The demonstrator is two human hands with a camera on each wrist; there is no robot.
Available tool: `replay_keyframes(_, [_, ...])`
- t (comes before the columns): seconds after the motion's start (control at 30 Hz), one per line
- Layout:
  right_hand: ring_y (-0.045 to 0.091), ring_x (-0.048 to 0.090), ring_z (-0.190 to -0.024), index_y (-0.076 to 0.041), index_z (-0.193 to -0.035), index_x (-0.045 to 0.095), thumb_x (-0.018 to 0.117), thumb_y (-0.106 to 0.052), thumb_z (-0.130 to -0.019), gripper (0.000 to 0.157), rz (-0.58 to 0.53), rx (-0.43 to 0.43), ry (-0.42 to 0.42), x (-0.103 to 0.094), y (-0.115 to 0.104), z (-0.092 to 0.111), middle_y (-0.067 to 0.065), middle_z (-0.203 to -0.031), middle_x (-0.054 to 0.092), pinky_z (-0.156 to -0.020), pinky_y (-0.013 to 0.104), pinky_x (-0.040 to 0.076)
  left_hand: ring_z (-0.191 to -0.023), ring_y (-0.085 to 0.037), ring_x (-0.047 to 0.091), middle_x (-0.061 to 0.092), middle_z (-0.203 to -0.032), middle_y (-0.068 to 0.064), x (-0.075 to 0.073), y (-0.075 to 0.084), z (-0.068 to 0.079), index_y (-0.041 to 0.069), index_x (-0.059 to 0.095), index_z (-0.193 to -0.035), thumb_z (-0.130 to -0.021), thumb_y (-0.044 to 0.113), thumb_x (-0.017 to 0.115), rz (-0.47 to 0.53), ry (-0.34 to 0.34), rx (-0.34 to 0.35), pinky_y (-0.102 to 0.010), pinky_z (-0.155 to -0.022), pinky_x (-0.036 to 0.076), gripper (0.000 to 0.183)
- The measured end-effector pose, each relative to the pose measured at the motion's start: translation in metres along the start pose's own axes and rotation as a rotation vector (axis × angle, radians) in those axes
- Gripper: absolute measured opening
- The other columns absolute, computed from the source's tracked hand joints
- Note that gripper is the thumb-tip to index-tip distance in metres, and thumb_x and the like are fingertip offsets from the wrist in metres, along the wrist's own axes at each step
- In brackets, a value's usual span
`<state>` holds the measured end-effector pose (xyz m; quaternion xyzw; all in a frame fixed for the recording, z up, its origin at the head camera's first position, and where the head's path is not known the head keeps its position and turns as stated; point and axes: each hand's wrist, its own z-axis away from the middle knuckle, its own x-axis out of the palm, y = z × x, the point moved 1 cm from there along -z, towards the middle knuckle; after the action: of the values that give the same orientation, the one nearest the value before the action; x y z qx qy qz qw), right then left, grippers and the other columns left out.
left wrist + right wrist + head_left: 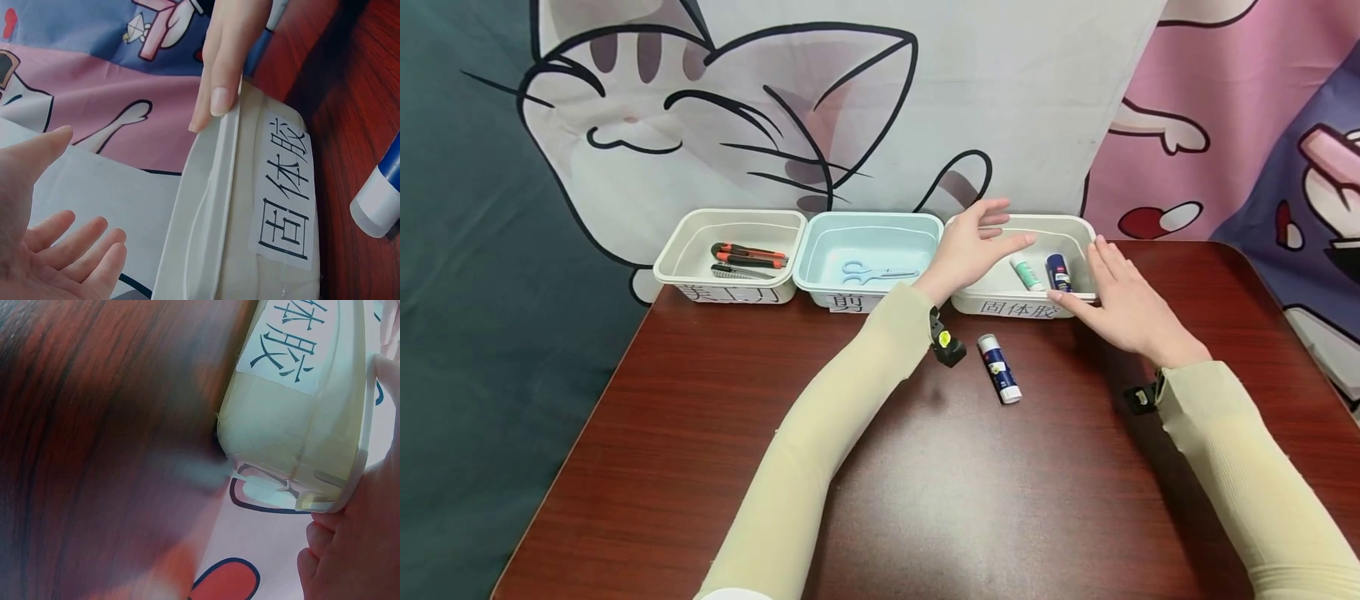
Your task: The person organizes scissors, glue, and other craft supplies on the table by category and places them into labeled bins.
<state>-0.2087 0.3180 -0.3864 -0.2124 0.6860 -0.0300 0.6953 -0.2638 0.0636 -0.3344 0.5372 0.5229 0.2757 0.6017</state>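
The white bin (pixel 992 303) at the right of the row carries a handwritten label and holds a green-and-white glue stick (pixel 1026 273) and a dark blue glue stick (pixel 1058 272). My right hand (pixel 1131 312) touches its right end, fingers stretched along the side and thumb at the front rim; the right wrist view shows that hand (pixel 359 550) against the bin's end. Above the bin's left part hovers my left hand (pixel 966 250), fingers spread, holding nothing. In front of the bin, a blue glue stick with white ends (pixel 999 369) lies on the table.
A light blue bin (pixel 808 283) with blue scissors (pixel 880 273) stands in the middle. At the left is another white bin (pixel 673 267) with several utility knives (pixel 748 257). Behind the bins hangs a printed cloth (pixel 1037 100). The dark red tabletop (pixel 700 433) spreads in front.
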Motion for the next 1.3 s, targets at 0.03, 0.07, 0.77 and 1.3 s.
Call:
replay_keyframes(0.03, [0.041, -0.001, -0.152, 0.008, -0.158, 0.009, 0.048, -0.062, -0.100, 0.099, 0.001, 0.000, 0.000, 0.000, 0.000, 0.000, 0.022, -0.167, -0.005, -0.121, 0.051, 0.001, -0.120, -0.014, 0.060, 0.062, -0.136, -0.002, 0.000, 0.001, 0.001, 0.013, 0.051, -0.148, -0.091, 0.035, 0.079, 0.004, -0.003, 0.006, -0.015, -0.094, 0.044, 0.068])
replay_keyframes(0.07, [0.041, -0.002, -0.152, 0.008, -0.158, 0.009, 0.048, -0.062, -0.100, 0.099, 0.000, 0.001, 0.000, 0.000, 0.000, 0.000, 0.022, -0.167, -0.005, -0.121, 0.052, 0.002, -0.120, -0.014, 0.060, 0.062, -0.136, -0.002, -0.001, 0.002, 0.001, 0.013, 0.051, -0.148, -0.091, 0.035, 0.079, 0.006, -0.005, 0.010, -0.014, -0.094, 0.044, 0.067])
replay_keyframes(0.77, [0.041, -0.003, -0.152, 0.008, -0.158, 0.008, 0.048, -0.061, -0.101, 0.099, -0.009, -0.006, 0.001, 0.000, 0.000, 0.000, 0.022, -0.167, -0.005, -0.121, 0.051, 0.000, -0.117, -0.003, 0.059, 0.063, -0.134, -0.001, -0.005, 0.022, 0.024, 0.012, 0.058, -0.143, -0.092, 0.033, 0.078, 0.048, -0.077, 0.134, -0.014, -0.097, 0.043, 0.058])
replay_keyframes(1.3, [0.043, -0.001, -0.152, 0.009, -0.158, 0.008, 0.048, -0.061, -0.101, 0.099, 0.004, -0.009, 0.003, 0.000, 0.001, 0.000, 0.023, -0.166, -0.003, -0.121, 0.050, 0.000, -0.122, -0.003, 0.056, 0.062, -0.136, -0.002, -0.001, 0.015, 0.052, 0.006, 0.056, -0.143, -0.091, 0.024, 0.079, 0.106, -0.148, 0.159, -0.014, -0.101, 0.040, 0.060])
